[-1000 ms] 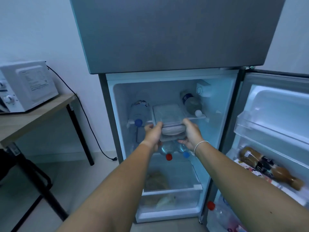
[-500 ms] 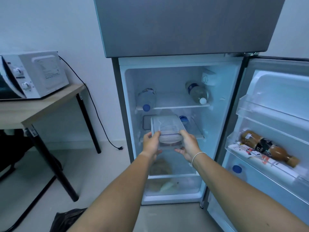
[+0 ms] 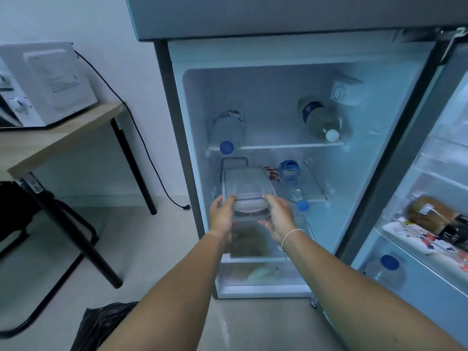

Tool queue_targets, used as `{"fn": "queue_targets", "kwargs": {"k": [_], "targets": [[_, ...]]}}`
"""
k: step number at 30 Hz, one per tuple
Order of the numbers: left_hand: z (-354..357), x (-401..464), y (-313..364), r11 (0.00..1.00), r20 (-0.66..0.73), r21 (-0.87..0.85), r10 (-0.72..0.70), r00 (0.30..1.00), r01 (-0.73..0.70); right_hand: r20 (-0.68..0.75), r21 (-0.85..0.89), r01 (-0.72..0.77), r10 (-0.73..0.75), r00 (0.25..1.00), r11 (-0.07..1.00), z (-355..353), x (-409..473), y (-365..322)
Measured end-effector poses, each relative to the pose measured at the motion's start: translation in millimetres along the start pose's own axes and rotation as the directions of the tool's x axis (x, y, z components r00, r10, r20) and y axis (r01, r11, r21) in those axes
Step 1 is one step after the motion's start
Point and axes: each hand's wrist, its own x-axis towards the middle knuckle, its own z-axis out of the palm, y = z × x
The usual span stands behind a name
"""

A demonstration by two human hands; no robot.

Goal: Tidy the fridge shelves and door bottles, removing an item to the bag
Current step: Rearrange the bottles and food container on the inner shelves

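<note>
A clear lidded food container [image 3: 247, 184] is held by both hands at the front of the fridge's middle shelf [image 3: 315, 198]. My left hand [image 3: 222, 216] grips its left front corner and my right hand [image 3: 277, 215] its right front corner. Behind it stands a second dark-rimmed container [image 3: 234, 162]. On the top shelf [image 3: 278, 147] lie a blue-capped bottle [image 3: 228, 131] and a white-capped bottle [image 3: 320, 120]. A blue-capped bottle [image 3: 293, 184] lies on the middle shelf to the right. A black bag [image 3: 101, 325] sits on the floor at the bottom left.
The open fridge door [image 3: 430, 198] at right carries a brown bottle [image 3: 438, 219], a carton and a blue-capped bottle [image 3: 386, 269]. The crisper drawer [image 3: 263, 287] holds food. A microwave [image 3: 43, 84] stands on a wooden table [image 3: 63, 135] at left, its cable trailing down to the floor.
Both hands have carried the clear container down from the top shelf's edge to the middle shelf level. The black bag has come into view.
</note>
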Motion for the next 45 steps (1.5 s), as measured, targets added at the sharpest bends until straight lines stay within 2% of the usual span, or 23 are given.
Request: {"fn": "queue_targets", "kwargs": {"k": [9, 16, 28, 36, 41, 45], "targets": [[-0.7, 45.5, 1.9, 0.999, -0.067, -0.032, 0.006, 0.998, -0.009, 0.004, 0.030, -0.052, 0.052, 0.999, 0.998, 22.2, 36.2, 7.2], [-1.1, 62.7, 1.5, 0.999, -0.116, -0.025, 0.018, 0.993, -0.021, -0.036, 0.040, -0.030, 0.032, 0.999, 0.999, 31.6, 46.1, 11.3], [11.5, 85.4, 30.4, 0.998, -0.103, -0.020, 0.063, 0.993, -0.066, -0.011, 0.045, 0.018, -0.018, 1.000, 0.999, 54.4, 69.4, -7.0], [18.3, 120.5, 27.5, 0.997, -0.026, -0.069, 0.039, 0.999, -0.041, -0.019, 0.042, 0.053, -0.052, 0.998, 0.998, 68.1, 90.7, -15.5], [21.7, 135.3, 23.2, 0.995, -0.034, -0.068, 0.071, 0.997, -0.073, -0.079, -0.068, 0.112, -0.117, 0.990, 0.991, 69.8, 107.7, -8.8], [23.7, 147.8, 22.4, 0.996, -0.047, -0.015, 0.085, 0.995, -0.086, -0.094, -0.299, 0.159, -0.195, 0.976, 0.941, 69.4, 122.6, -9.2]]}}
